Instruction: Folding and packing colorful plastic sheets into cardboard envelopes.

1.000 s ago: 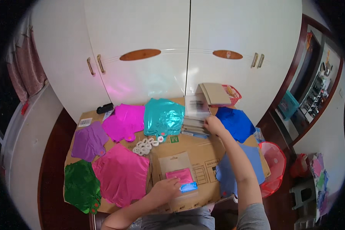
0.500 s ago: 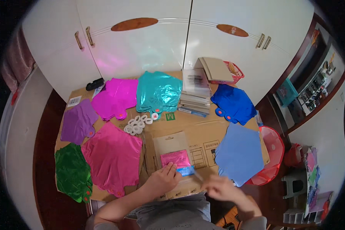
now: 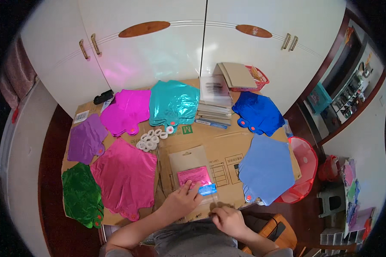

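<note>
In front of me lies a clear plastic bag with a beige card (image 3: 188, 155) inside. A folded pink foil sheet (image 3: 193, 174) and a blue label (image 3: 208, 189) sit over its lower part. My left hand (image 3: 183, 200) rests on the bag with fingers stretched out, tips at the lower edge of the pink foil. By the bag's bottom right corner, near the front edge of the cardboard, my right hand (image 3: 228, 221) is closed, thumb and fingers together. Whatever it pinches is hidden.
Stacks of foil balloons surround the bag: green (image 3: 82, 195), pink (image 3: 126, 177), purple (image 3: 86, 138), magenta (image 3: 126, 110), teal (image 3: 175, 103), dark blue (image 3: 260, 112) and light blue (image 3: 266, 169). White ribbon rolls (image 3: 148, 141) and packed bags (image 3: 214, 112) lie between them. A red basin (image 3: 305, 160) stands at right.
My right hand has moved left and slightly down, to the bag's bottom corner. The pale strip stretched between it and the bag no longer shows. My left hand stays on the bag.
</note>
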`<state>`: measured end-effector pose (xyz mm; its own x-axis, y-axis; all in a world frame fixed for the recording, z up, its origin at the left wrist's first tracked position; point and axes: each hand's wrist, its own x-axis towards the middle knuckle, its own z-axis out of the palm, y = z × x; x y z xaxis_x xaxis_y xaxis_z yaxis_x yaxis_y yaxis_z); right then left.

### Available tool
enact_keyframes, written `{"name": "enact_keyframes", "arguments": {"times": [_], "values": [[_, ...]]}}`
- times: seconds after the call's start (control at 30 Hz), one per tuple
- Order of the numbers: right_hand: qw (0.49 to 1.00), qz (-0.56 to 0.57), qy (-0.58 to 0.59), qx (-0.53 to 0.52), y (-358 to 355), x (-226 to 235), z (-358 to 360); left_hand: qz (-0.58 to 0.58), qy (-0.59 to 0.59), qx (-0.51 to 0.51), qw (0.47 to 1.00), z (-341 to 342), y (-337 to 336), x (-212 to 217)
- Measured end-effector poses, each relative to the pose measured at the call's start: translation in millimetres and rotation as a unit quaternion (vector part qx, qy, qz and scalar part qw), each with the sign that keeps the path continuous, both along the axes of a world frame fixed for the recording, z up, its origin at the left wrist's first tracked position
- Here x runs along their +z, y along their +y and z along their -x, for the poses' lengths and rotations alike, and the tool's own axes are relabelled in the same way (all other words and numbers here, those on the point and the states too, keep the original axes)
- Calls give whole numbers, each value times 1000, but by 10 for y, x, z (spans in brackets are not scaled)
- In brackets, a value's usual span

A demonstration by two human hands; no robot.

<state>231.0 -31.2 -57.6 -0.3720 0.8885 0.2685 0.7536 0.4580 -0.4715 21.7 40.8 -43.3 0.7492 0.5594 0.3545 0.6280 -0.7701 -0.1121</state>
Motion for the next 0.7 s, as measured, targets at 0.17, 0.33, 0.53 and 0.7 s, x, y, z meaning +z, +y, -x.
{"name": "enact_keyframes", "arguments": {"times": [0.17,0.33,0.53,0.7], "values": [[996,-36,-71,-40,229,68,80,-7,4,-8,1000,3,-19,-41],[992,-58,-112,-30,481,10,90,14,7,-8,1000,-16,-33,1],[991,-41,2,124,679,272,-120,33,-16,-25,999,34,-17,-125],[981,3,38,188,727,211,-311,29,-24,-31,999,27,-19,-94]]}}
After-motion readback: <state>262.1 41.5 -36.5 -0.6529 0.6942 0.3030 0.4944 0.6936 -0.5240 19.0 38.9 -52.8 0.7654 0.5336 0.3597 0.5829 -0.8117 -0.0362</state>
